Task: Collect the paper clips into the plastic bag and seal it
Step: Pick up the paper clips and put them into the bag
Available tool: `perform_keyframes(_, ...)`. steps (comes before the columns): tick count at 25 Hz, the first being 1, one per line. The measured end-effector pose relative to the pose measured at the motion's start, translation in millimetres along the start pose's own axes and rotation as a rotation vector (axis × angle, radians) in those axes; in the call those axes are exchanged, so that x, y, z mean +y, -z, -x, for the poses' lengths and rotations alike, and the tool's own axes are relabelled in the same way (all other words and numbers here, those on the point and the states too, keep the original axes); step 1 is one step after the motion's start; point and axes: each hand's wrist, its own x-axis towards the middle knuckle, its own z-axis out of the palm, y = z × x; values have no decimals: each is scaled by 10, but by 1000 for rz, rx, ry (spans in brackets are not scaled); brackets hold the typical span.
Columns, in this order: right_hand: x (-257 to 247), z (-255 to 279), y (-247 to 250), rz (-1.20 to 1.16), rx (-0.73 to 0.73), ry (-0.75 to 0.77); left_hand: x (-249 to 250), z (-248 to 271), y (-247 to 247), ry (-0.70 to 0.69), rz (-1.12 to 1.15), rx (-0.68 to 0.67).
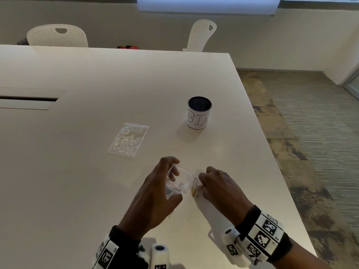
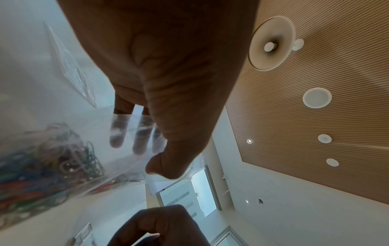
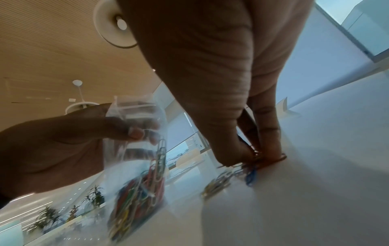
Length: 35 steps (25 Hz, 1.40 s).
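My left hand [image 1: 165, 183] grips a small clear plastic bag [image 1: 178, 184] by its open mouth, just above the white table [image 1: 97, 181]. The bag [image 3: 136, 166] holds many coloured paper clips [image 3: 134, 191], also visible blurred in the left wrist view as paper clips [image 2: 42, 169]. Just right of the bag, my right hand [image 1: 202, 181] pinches a few loose paper clips [image 3: 267, 159] against the table. More loose clips [image 3: 219, 184] lie beside its fingertips, and these loose clips [image 1: 195, 190] show between both hands in the head view.
A second clear zip bag [image 1: 128, 139] lies flat farther back on the left. A cylindrical cup [image 1: 199, 113] with a handwritten paper label stands at the back right. The table's right edge [image 1: 272, 162] runs close by. Two white chairs [image 1: 57, 35] stand beyond the table.
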Motion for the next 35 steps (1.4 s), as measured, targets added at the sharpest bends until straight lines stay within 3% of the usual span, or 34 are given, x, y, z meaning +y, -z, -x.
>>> perform_keyframes(4, 239, -43, 90, -120, 14, -101, -2, -5, 3, 6, 0, -5)
perform_keyframes(8, 384, -23, 290, -509, 69, -217, 1, -17, -2, -4, 5, -3)
perform_keyframes(11, 236, 96, 569, -830, 103, -192, -4, -27, -11, -5, -2, -3)
perform_keyframes(13, 45, 148, 717, -926, 80, -118, -10, -31, -17, -9, -10, -2)
perform_keyframes(18, -308, 69, 679, -566, 105, 144, -13, -29, -38, 9, -14, -11)
perform_keyframes(22, -332, 30, 696, -523, 75, 174, -39, -39, -46, 2, 4, -11)
perform_keyframes(27, 24, 24, 713, -497, 159, -56, -35, -27, -27, -30, 1, 14)
perform_keyframes(31, 178, 101, 402, -176, -213, -318, -46, -27, -15, -20, -3, 6)
perform_keyframes(33, 112, 142, 270, -147, -278, -359, -52, -30, -12, -21, -12, 3)
perform_keyframes(35, 54, 120, 170, -145, -247, -370, -54, -31, -16, -19, -12, -1)
